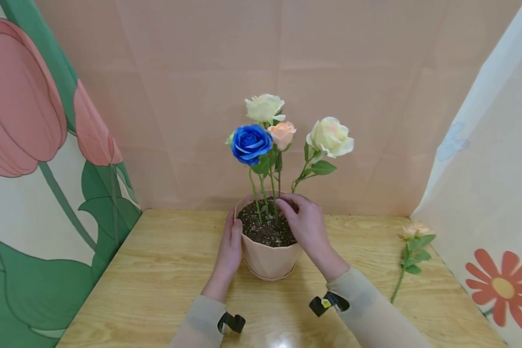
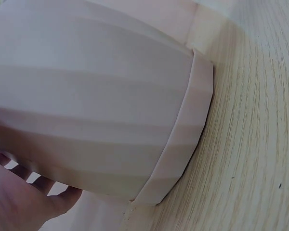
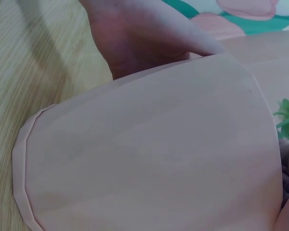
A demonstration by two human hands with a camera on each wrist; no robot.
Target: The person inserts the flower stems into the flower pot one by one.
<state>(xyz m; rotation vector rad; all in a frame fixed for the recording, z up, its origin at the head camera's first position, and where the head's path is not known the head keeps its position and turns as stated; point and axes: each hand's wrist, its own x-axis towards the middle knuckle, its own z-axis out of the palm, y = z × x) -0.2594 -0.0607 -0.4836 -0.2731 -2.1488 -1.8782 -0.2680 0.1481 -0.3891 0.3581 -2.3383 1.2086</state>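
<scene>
A pale pink flower pot (image 1: 271,261) full of dark soil (image 1: 265,234) stands on the wooden table. My left hand (image 1: 230,244) cups its left side, thumb toward the front; in the left wrist view, its fingers (image 2: 62,199) lie along the wall. Over the soil, my right hand (image 1: 306,220) pinches a thin rose stem (image 1: 280,181) low down, below the peach rose (image 1: 282,134). A blue rose (image 1: 251,144) and a white rose (image 1: 264,107) stand to its left. Another white rose (image 1: 330,137) leans right, its stem base hidden behind the right hand.
On the table's right lies a loose peach rose (image 1: 417,231) with leaves and a green stem. A pink cloth backdrop (image 1: 191,121) hangs behind the pot. Flower-printed panels (image 1: 21,106) flank the table (image 1: 169,270) on both sides.
</scene>
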